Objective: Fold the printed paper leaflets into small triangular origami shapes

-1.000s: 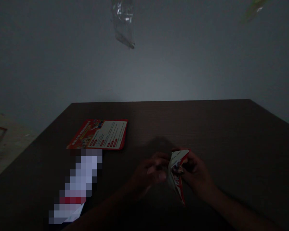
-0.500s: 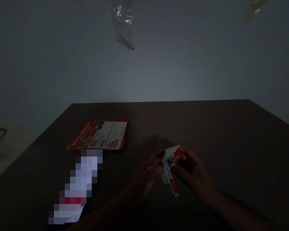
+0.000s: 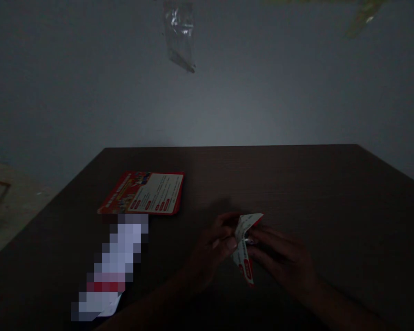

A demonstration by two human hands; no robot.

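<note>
From left, we see a pixelated bright slab and printed cards on the counter; our left hand, angled inward, pinches a folded paper above it; our right hand extends fingers toward the fold, grip impossible to tell.

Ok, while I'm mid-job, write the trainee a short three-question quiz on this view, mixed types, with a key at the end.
1. True or false: the thumb of the left hand touches the folded paper.
2. Fill in the missing word: the flat printed sheet lies on the ____ part of the table.
3. Where is the clear plastic bag?
A) Flat on the table
B) Up against the wall
C) On top of the printed sheet

Key: 1. True; 2. left; 3. B
</note>
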